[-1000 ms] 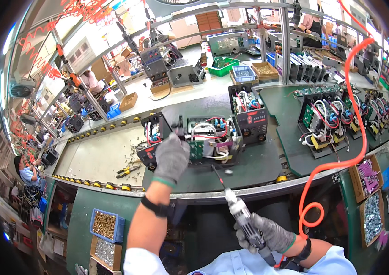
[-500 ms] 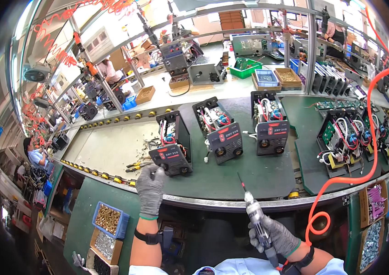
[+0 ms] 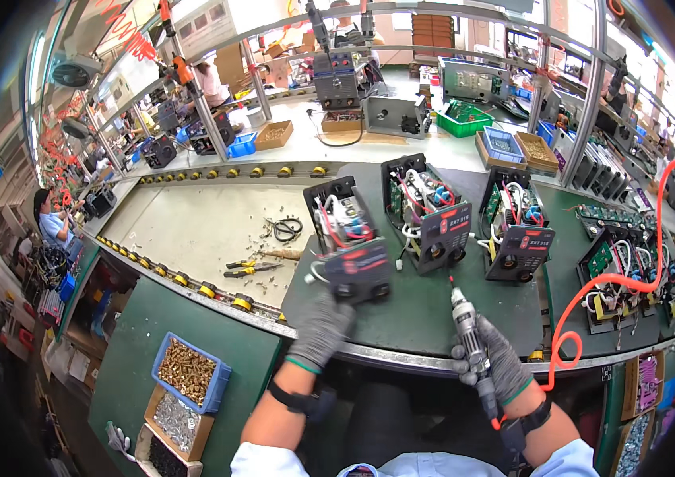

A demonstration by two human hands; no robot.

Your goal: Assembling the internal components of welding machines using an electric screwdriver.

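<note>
My right hand (image 3: 500, 362), in a grey glove, is wrapped around a power screwdriver (image 3: 471, 338) with a red-tipped bit. The bit points up toward the front foot of the middle welding machine (image 3: 442, 230), seemingly short of it. My gloved left hand (image 3: 323, 327) grips the lower front of the left welding machine (image 3: 357, 270), by its knobs; its fingertips are partly hidden. That machine's dark front panel is blurred, and its top is uncovered, showing wires and parts. A third open welding machine (image 3: 519, 238) stands to the right.
Pliers (image 3: 250, 268) and scattered screws lie left on the line. An orange hose (image 3: 632, 280) loops at the right. Blue bin (image 3: 190, 372) of brass parts and boxes of small hardware sit lower left. More open units (image 3: 612, 278) stand right; metal posts (image 3: 588, 95) rise behind.
The view has swung, shifting the line's things rightward. The left machine has turned on the mat with my left hand at its front. The screwdriver has come nearer the middle machine.
</note>
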